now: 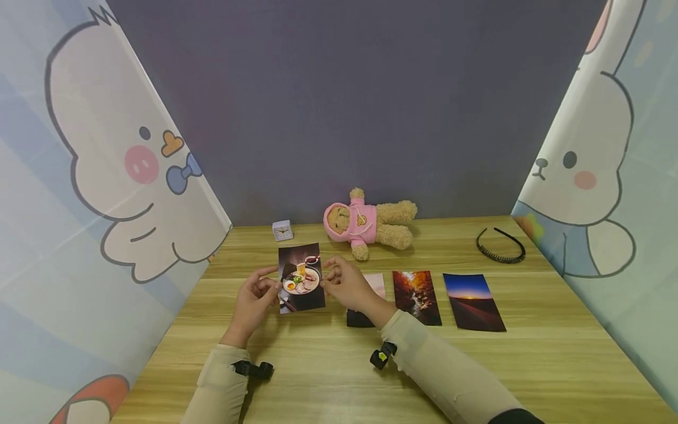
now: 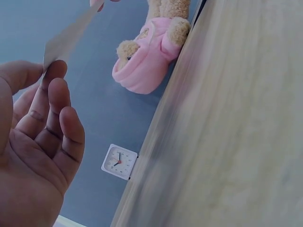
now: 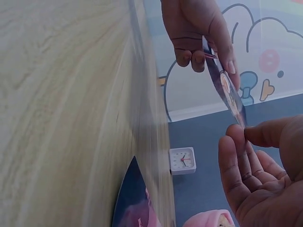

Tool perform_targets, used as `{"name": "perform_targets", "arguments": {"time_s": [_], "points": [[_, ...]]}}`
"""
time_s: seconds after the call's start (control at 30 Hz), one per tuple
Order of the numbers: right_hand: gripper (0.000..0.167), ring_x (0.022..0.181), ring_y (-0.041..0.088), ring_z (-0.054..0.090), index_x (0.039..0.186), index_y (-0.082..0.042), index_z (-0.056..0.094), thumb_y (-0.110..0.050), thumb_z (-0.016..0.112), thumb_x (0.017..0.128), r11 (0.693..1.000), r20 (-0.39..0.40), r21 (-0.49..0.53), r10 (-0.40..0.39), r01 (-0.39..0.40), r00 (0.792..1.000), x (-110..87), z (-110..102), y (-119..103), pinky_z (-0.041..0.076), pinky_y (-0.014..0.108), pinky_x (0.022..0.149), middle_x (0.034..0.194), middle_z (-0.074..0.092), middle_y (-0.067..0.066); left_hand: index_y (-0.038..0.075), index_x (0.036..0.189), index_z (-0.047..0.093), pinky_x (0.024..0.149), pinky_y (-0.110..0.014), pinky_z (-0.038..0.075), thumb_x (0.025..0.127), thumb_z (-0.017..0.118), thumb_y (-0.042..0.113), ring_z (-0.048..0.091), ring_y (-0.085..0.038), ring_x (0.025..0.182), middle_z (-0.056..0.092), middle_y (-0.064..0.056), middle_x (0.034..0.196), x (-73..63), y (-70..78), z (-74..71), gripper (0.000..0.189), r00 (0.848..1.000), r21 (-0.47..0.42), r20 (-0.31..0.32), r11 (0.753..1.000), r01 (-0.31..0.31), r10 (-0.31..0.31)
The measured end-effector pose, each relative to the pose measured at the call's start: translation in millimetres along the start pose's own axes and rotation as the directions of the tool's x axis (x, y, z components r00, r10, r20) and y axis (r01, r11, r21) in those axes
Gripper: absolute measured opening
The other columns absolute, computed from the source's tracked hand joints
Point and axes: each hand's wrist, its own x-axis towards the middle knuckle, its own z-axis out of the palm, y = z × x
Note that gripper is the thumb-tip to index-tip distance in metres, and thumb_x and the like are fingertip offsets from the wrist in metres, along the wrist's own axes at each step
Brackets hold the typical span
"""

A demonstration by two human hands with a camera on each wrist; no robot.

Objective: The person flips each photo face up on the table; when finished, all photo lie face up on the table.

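A photo card of a ramen bowl (image 1: 301,278) is held up above the table, facing the head camera. My left hand (image 1: 254,303) pinches its left edge between thumb and fingertips. At the opposite edge, my right hand (image 1: 349,287) pinches the card the same way. The left wrist view shows the card's pale back (image 2: 71,38) at the left thumb. Under my right hand and wrist lies a pink-and-dark photo card (image 1: 360,319), partly covered. Beside it lie an autumn stream photo card (image 1: 416,297) and a sunset photo card (image 1: 474,301).
Along the back of the wooden table (image 1: 318,377) stands a small white clock (image 1: 282,230). A teddy bear in a pink hoodie (image 1: 365,224) lies near the grey back wall. A black headband (image 1: 500,257) rests at the back right. Cartoon-printed panels flank both sides.
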Motion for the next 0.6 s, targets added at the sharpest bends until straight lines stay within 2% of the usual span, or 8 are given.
{"name": "perform_targets", "arguments": {"time_s": [0.23,0.47,0.6], "points": [[0.037,0.087,0.043,0.07,0.135,-0.004,0.06,-0.002,0.068,0.099,1.0,0.01,-0.018,-0.007,0.008,1.0,-0.7,1,0,0.052,0.029,0.06,0.094,0.071,0.005,-0.006,0.145,0.052,0.059,-0.032,0.054,0.102,0.065,-0.003,0.061,-0.024,0.065,0.072,-0.017,0.09,-2.1,2.9,-5.6,0.045,0.997,0.012,0.059,0.999,0.047,-0.047],[0.046,0.079,0.025,0.07,0.142,-0.005,0.058,-0.005,0.07,0.098,0.997,0.026,-0.078,0.013,-0.01,1.0,-2.6,4,3,0.048,0.027,0.056,0.093,0.072,-0.002,-0.004,0.147,0.051,0.06,-0.033,0.056,0.101,0.066,-0.003,0.063,-0.025,0.069,0.071,-0.017,0.093,-3.8,1.3,-11.7,0.049,0.992,0.062,0.093,0.995,0.084,-0.089],[0.048,0.08,0.033,0.07,0.145,-0.007,0.056,-0.003,0.068,0.098,0.996,0.041,-0.091,0.03,-0.026,0.999,-3.1,6,3,0.048,0.027,0.054,0.094,0.071,-0.003,-0.003,0.149,0.05,0.061,-0.03,0.055,0.1,0.067,-0.002,0.064,-0.019,0.07,0.071,-0.016,0.093,-3.4,-0.5,-14.7,0.051,0.99,0.053,0.11,0.995,0.087,-0.092]]}}
